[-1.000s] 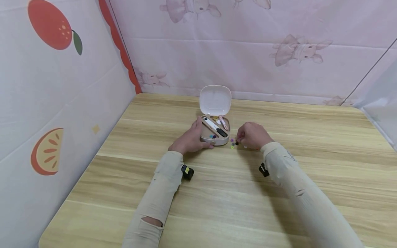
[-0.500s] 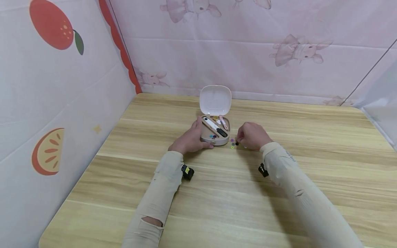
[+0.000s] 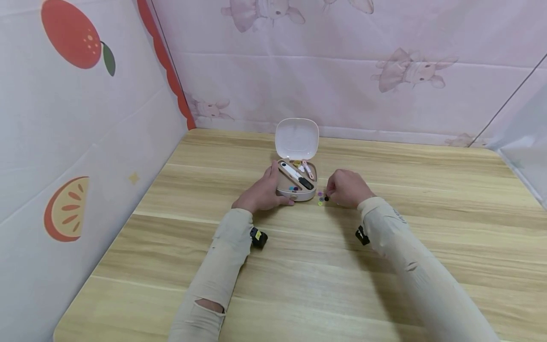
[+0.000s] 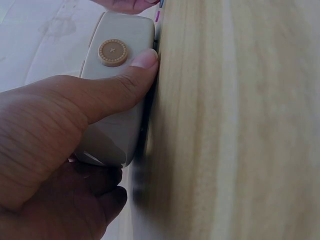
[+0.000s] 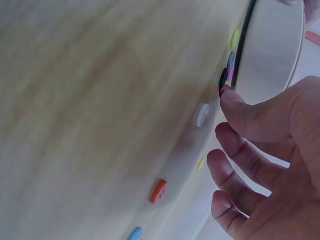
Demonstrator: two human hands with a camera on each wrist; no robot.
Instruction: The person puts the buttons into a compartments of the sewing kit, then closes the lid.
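My left hand (image 3: 260, 192) grips the left side of a small cream sewing box (image 3: 305, 195), its thumb across the front below a brown button-shaped clasp (image 4: 112, 51). The white lid (image 3: 296, 137) stands up behind. Inside lie a long white-and-black tool (image 3: 305, 182), a yellow round item (image 3: 297, 163) and a few buttons (image 3: 292, 188). Right of the box, my right hand (image 3: 349, 188) pinches at a dark red button (image 5: 225, 89), thumb tip on it, index fingertip hidden. Beside it are black (image 5: 223, 76), purple (image 5: 230, 73), grey-blue (image 5: 231, 59) and lime (image 5: 235, 38) buttons.
Further right on the wooden table (image 3: 282, 285) lie a white button (image 5: 202, 115), a yellow one (image 5: 200, 164), an orange-red one (image 5: 159, 191) and a blue one (image 5: 135, 233). A pink printed cloth (image 3: 342, 90) hangs behind the table, a white one (image 3: 107, 152) at the left.
Both hands stay almost in place. My right hand has shifted very slightly, and the white button near it is now mostly covered in the head view.
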